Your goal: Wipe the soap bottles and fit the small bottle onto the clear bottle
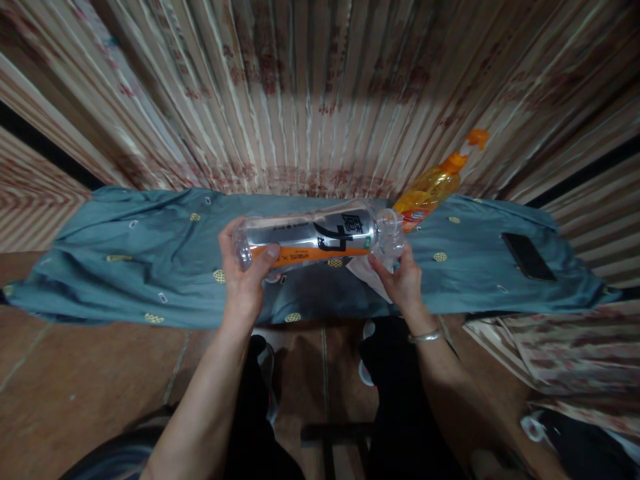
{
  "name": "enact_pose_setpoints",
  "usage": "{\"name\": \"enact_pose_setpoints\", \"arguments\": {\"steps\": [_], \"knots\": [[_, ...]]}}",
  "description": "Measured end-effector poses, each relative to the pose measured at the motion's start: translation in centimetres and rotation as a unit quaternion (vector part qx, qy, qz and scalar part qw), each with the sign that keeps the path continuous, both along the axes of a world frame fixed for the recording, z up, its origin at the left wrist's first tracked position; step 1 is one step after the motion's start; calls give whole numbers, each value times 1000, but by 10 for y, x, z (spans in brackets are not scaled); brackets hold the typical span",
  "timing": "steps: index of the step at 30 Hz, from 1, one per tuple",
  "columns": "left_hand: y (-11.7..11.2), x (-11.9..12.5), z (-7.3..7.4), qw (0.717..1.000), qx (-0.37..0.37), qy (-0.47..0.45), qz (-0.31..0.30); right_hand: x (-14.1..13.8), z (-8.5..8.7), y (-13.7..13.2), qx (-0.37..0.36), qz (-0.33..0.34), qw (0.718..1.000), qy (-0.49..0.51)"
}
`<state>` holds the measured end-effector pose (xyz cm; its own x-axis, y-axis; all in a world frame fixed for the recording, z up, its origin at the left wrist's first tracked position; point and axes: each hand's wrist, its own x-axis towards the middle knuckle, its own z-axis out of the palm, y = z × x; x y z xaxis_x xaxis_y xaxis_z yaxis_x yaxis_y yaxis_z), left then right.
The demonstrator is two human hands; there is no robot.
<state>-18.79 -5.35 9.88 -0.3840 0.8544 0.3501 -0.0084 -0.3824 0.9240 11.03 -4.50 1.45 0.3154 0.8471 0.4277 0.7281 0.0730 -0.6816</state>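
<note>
In the middle of the frame, the left hand (245, 283) is gripping the bottom of the clear bottle (315, 237) and the right hand (404, 280) is holding its neck, both needing a tight, steady hold.

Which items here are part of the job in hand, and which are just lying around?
In hand: clear bottle, held sideways by left hand and right hand.
Lying about: orange bottle, phone, both on the blue cloth.

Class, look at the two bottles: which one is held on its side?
The clear bottle, between left hand and right hand; the orange bottle stands untouched on the blue cloth.
</note>
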Motion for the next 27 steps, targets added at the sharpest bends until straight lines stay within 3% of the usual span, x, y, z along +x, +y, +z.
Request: {"name": "enact_pose_setpoints", "arguments": {"steps": [15,27], "knots": [[1,-1,-1,1000,8,-2,-3,-1,4,-1,-17,-5,1000,5],[1,1,2,1000,9,-3,0,0,-3,0,5,-22,1000,-16]]}}
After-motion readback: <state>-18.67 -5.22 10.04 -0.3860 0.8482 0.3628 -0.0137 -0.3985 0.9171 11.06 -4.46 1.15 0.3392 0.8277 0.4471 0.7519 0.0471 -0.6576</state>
